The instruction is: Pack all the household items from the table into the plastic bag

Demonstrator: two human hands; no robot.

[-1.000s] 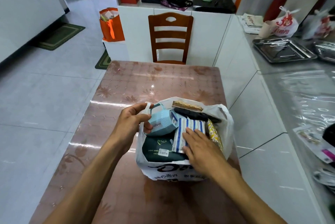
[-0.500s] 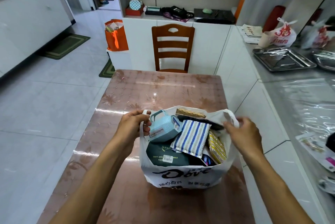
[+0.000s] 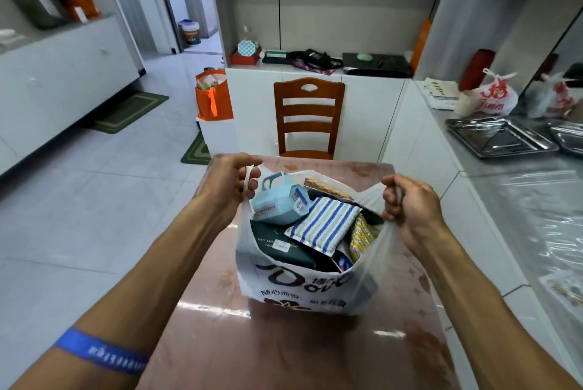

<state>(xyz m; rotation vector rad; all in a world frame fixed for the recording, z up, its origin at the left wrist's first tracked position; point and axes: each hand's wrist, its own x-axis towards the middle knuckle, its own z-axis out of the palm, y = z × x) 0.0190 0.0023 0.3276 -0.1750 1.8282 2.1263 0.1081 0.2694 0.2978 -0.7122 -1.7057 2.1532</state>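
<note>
A white plastic bag (image 3: 293, 292) with dark lettering hangs over the reddish table (image 3: 284, 351), stretched wide at the mouth. Inside lie a light blue plastic basket (image 3: 277, 203), a blue-striped cloth (image 3: 325, 225), a dark green packet (image 3: 277, 247), a yellow pack (image 3: 361, 236) and a flat brown item (image 3: 328, 189). My left hand (image 3: 228, 183) is closed on the bag's left handle. My right hand (image 3: 410, 203) is closed on the right handle. Both handles are pulled up and apart.
A wooden chair (image 3: 307, 118) stands at the table's far end against white cabinets. An orange bag (image 3: 213, 96) sits on a white box to the left. On the right, a steel counter holds metal trays (image 3: 498, 140) and a white-red bag (image 3: 492, 99).
My right hand left the striped cloth and took the right handle. Both hands have lifted the handles, and the bag now stands taller.
</note>
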